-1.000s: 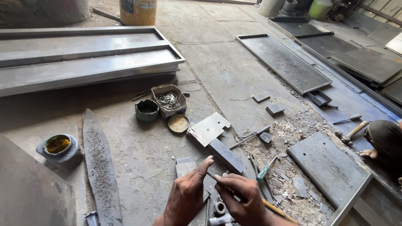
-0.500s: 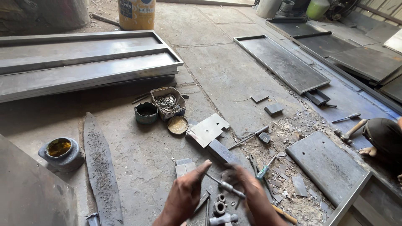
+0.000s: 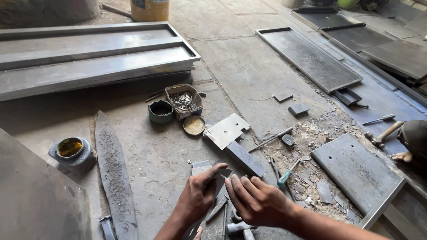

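Two bare hands meet low over small metal pieces on a workshop floor.

A second ago the right hand held a thin rod-like tool in a pinch; now that tool is out of sight and the hand lies palm-down, fingers loosely curled, with what its grip holds hidden. The left hand has shifted little, its thumb and forefinger pinching the edge of a small dark plate. So the work has passed from tool to fingers. Just below the hands lie short metal tubes; to their right, a green-handled screwdriver.
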